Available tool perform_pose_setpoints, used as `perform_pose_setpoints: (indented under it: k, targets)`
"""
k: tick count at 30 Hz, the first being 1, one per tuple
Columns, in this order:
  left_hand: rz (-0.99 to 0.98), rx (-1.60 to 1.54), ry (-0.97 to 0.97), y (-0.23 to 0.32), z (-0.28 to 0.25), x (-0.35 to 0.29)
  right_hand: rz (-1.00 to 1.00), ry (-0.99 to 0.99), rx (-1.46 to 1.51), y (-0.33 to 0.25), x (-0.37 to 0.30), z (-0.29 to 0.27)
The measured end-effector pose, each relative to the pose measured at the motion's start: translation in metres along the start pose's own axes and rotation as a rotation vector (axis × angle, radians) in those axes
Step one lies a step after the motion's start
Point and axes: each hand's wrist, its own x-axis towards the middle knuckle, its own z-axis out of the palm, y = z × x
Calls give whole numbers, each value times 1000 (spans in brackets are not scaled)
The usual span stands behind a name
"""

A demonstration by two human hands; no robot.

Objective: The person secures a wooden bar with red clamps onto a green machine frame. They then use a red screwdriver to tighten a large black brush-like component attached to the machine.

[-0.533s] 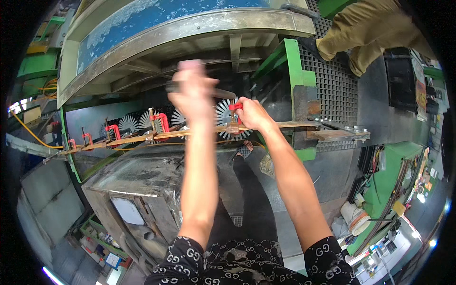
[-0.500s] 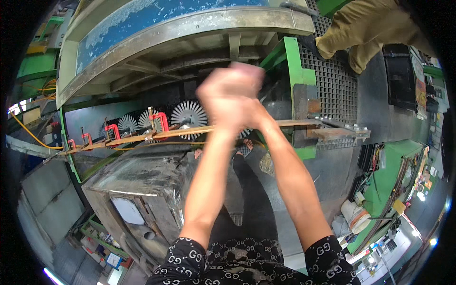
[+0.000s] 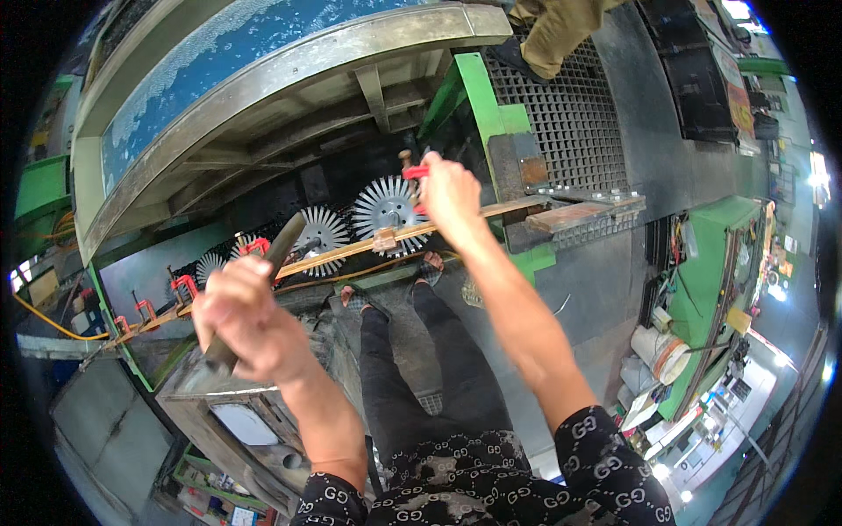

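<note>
My left hand (image 3: 250, 320) is closed around a dark grey pipe (image 3: 288, 241), held tilted above the left part of a long wooden strip (image 3: 329, 257). My right hand (image 3: 452, 197) grips a red C-clamp (image 3: 416, 173) at the strip, with its fingers partly hiding the clamp. More red clamps, among them a red clamp (image 3: 183, 285) farther left, sit along the strip. Behind the strip stand several slotted metal discs, the largest disc (image 3: 388, 210) just left of my right hand.
A metal-framed tank (image 3: 289, 66) with blue liquid spans the far side. A person's trousered leg (image 3: 561, 39) stands on the black grating (image 3: 561, 114) at the far right. Nearer me are a worn metal cabinet (image 3: 189, 394), a green bench (image 3: 710, 289) and a white bucket (image 3: 660, 352).
My hands, blurred and close together before, have parted. The left has moved down and left with the pipe; the right now grips a red clamp. The whole view has shifted.
</note>
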Motion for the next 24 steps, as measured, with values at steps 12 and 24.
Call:
perform_pose_setpoints:
  k: [12,24]
  targets:
    - [-182,11,38,21,-44,-47,-749,28,-284,94,-108,-94]
    - [-329,-253,150,32,-128,-6,-711,-374,-733,59,-160,-100]
